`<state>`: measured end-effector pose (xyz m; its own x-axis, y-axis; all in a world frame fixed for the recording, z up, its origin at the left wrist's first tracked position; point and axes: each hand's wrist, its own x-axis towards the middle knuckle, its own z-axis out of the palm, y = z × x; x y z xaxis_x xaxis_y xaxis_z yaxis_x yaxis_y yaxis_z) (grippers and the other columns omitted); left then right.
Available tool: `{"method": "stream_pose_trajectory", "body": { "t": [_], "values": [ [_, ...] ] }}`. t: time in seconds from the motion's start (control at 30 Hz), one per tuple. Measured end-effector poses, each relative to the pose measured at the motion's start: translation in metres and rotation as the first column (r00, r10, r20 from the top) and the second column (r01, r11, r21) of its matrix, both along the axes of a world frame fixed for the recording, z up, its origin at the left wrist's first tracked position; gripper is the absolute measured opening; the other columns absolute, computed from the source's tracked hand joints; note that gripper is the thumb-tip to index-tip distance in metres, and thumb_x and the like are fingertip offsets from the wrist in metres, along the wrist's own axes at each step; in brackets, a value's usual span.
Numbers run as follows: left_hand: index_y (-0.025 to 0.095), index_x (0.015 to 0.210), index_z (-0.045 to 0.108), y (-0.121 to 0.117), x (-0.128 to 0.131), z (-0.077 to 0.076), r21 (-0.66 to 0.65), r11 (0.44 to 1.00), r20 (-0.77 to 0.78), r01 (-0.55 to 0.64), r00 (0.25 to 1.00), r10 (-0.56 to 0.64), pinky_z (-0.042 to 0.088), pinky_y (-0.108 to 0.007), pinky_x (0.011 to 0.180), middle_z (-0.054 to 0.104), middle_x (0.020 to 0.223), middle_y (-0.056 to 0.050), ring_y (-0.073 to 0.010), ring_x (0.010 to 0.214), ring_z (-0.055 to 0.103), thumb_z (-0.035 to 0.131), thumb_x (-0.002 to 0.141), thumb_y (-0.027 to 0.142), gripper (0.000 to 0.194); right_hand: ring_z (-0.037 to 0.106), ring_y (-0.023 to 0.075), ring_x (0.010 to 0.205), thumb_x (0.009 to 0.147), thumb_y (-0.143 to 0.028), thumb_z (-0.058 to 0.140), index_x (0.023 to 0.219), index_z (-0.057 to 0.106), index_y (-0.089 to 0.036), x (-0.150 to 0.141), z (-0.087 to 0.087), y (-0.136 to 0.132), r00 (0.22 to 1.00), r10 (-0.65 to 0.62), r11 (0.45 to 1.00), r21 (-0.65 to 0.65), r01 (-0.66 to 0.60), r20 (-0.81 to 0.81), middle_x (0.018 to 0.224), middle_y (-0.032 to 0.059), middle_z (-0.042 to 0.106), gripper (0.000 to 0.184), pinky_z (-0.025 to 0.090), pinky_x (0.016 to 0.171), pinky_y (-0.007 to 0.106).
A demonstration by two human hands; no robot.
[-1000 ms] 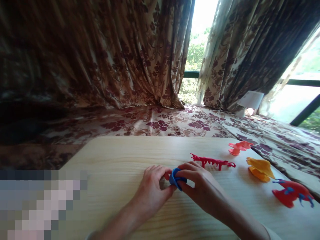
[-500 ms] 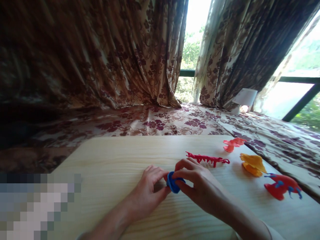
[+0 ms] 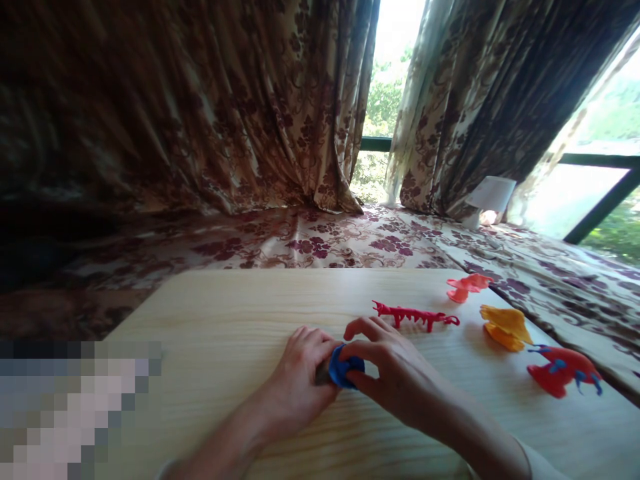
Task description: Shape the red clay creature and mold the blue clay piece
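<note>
Blue piece [image 3: 341,369] lies between your left hand [image 3: 299,373] and right hand [image 3: 387,357], fingers of both clamped on it, long axis unclear.

The piece [image 3: 347,367] is blue. At its two o'clock: a crimson figure [image 3: 415,316], a coral figure [image 3: 469,286]. Near three: a yellow figure [image 3: 510,322], a red figure [image 3: 575,361] with blue marks. Table [image 3: 215,327]: pale, wood-grained. Curtain [image 3: 280,153]: brown-cream, purple-flowered.

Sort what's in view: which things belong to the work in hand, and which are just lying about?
Apparently in use: left hand, right hand, blue piece between them, table beneath.

Lying about: dark red figure, coral figure, yellow figure, red-and-blue figure, lamp.
</note>
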<state>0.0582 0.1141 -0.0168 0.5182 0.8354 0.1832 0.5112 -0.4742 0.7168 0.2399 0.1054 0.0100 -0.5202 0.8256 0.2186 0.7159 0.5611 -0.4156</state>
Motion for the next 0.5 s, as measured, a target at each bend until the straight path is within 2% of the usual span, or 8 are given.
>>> {"method": "stream_pose_trajectory", "body": {
  "t": [0.2,0.37,0.5],
  "values": [
    [0.027,0.090,0.068,0.000,0.002,0.002,-0.032,0.999,0.012,-0.001,1.000,0.002,0.034,-0.036,0.097,0.063,0.093,0.000,-0.0201,0.096,0.052,0.059,0.069,0.011,0.028,0.053,0.0191,0.093,0.080,-0.013,0.067,0.085,0.070,-0.022,-0.005,-0.005,0.001,1.000,0.014,0.999,0.040,-0.014,0.007,0.098,0.0029,0.062,0.010,0.044,0.079,0.029],
    [0.022,0.086,0.065,0.001,0.003,0.000,-0.023,0.999,0.011,-0.044,0.999,0.044,0.034,-0.037,0.098,0.062,0.089,0.000,-0.0199,0.092,0.053,0.060,0.066,0.010,0.024,0.053,0.0196,0.092,0.084,-0.012,0.061,0.079,0.069,-0.021,-0.005,-0.003,0.001,1.000,0.024,0.997,0.077,-0.026,0.019,0.099,0.0037,0.063,0.012,0.044,0.079,0.032],
    [0.022,0.085,0.065,0.000,0.002,0.000,-0.007,0.999,0.006,-0.033,0.999,0.033,0.038,-0.034,0.092,0.062,0.089,0.000,-0.0202,0.094,0.052,0.059,0.067,0.009,0.024,0.055,0.0196,0.101,0.084,-0.015,0.063,0.095,0.069,-0.026,0.005,0.004,0.000,0.996,0.036,0.999,0.009,-0.035,-0.077,0.110,0.0037,0.059,0.017,0.044,0.087,0.034]
  ]
}}
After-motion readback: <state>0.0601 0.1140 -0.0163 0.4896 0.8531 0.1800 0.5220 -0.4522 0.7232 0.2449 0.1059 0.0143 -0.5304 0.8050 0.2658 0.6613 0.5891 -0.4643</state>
